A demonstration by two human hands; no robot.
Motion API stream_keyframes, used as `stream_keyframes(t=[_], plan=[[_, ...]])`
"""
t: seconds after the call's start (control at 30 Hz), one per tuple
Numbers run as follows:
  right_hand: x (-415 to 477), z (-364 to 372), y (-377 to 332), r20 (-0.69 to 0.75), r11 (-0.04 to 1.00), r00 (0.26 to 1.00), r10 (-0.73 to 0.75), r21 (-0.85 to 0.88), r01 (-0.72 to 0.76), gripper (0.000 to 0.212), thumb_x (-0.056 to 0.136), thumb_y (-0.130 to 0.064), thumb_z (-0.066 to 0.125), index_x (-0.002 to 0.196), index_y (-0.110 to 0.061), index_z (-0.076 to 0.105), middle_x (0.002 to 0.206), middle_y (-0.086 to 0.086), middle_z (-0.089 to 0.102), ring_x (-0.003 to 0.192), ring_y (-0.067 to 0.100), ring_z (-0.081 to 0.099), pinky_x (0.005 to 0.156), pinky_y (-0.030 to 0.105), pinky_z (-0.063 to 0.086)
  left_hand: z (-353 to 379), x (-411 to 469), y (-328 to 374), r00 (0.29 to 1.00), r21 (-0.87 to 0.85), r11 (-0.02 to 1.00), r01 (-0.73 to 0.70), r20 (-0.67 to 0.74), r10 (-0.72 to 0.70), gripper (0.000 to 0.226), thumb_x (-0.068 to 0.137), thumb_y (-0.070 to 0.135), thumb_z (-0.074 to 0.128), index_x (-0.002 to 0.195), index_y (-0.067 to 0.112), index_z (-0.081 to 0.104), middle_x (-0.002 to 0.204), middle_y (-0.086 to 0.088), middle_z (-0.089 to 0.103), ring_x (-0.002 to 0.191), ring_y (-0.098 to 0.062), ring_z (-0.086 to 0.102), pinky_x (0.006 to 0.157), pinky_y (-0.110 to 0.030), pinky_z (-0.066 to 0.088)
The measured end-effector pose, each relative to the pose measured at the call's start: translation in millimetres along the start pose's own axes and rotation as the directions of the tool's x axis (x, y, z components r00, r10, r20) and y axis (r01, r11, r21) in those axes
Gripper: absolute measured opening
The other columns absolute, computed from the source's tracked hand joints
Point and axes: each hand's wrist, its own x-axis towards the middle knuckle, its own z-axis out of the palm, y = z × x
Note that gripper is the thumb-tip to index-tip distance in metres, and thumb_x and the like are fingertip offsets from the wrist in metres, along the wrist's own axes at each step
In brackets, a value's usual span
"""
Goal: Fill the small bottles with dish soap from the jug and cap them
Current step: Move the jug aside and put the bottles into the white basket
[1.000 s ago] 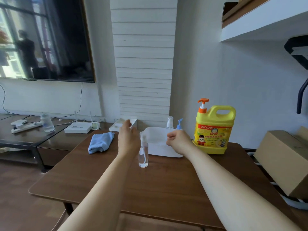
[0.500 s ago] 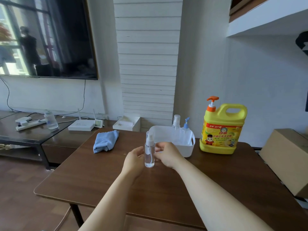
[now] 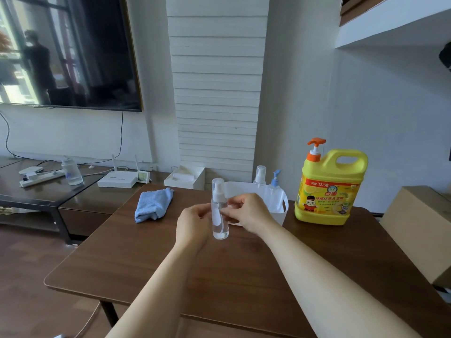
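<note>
Head view: your left hand [image 3: 192,222] curls its fingers round the middle of a clear spray bottle [image 3: 220,217], and your right hand [image 3: 250,213] pinches it from the other side. The capped bottle is upright, its base seemingly on the brown table [image 3: 158,269], just before a white tub [image 3: 279,215] holding two pump bottles [image 3: 274,191]. The yellow dish-soap jug [image 3: 329,191] stands right of the tub, and a folded blue cloth [image 3: 153,203] lies to its left.

jug [image 3: 330,191] label fine print unreadable; cardboard box [image 3: 419,228] cut off right
</note>
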Motion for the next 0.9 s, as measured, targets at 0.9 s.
stream_keyframes(t=[0.9], plan=[[89,-33,19,-0.105,0.972,0.993,0.063,-0.219,-0.085,0.023,0.096,-0.031,0.050,0.076,-0.020,0.055,0.065,-0.005,0.051,0.060,0.008,0.048,0.053,0.023,0.033,61,124,9,0.956,0.004,0.996,0.091,0.279,-0.088,0.046,0.087,-0.003,0.042,0.121,0.021,0.064,0.122,0.006,0.064,0.115,-0.011,0.057,0.097,-0.029,0.045]])
